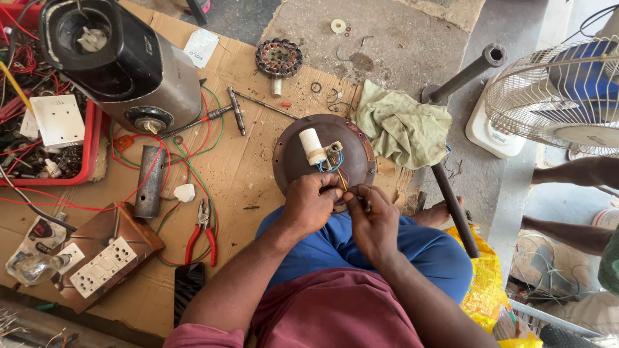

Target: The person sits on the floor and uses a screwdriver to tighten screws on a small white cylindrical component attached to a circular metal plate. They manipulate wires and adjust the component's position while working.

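On the flattened brown cardboard sheet [258, 174], near its right edge, lies the round dark-brown metal motor housing [293, 158] with a white cylindrical capacitor [313, 146]. Both hands meet at its near rim: the left hand [309, 205] and right hand [373, 222] pinch the thin coloured wires [336, 169], fingers closed to steady them. Red-handled pliers [203, 232] lie within reach, to the left.

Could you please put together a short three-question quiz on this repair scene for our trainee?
1. True or false: both hands pinch the thin coloured wires at the round brown metal motor housing.
2. What lies nearer the left hand: A) red-handled pliers, B) white wire-guard fan?
3. What colour is the crumpled cloth beside the housing?

Key: 1 true; 2 A; 3 green.
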